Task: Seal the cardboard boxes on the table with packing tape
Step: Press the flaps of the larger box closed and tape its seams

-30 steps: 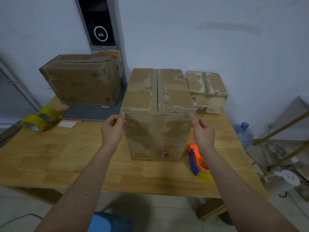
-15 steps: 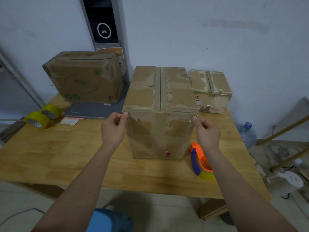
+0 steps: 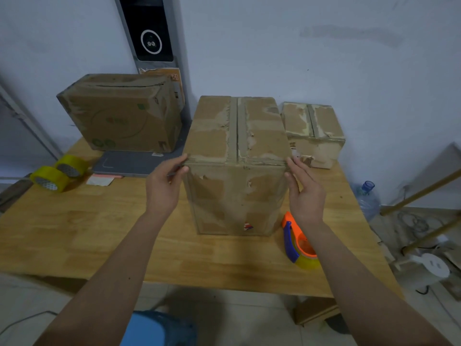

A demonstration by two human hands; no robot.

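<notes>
1. The tall cardboard box [image 3: 237,166] stands upright in the middle of the tabletop [image 3: 99,233], its top flaps folded shut with a strip of old tape along the centre seam; nothing of its inside shows.
2. A big box [image 3: 119,113] sits at the back left against the wall, and a small box [image 3: 313,133] just beside the tall one at the back right; both are closed.
3. The left hand [image 3: 163,188] pinches the near left top corner of the tall box between thumb and curled fingers.
4. The right hand [image 3: 305,193] has its fingers nearly straight, fingertips at the near right top corner; whether they truly touch the cardboard I can't quite tell.
5. A tape dispenser [image 3: 298,239] lies near the front edge, just right of the tall box and partly hidden by the right forearm.
6. Two yellow tape rolls [image 3: 58,172] rest touching near the left edge.
7. Bare wood lies open in front and to the left.
</notes>
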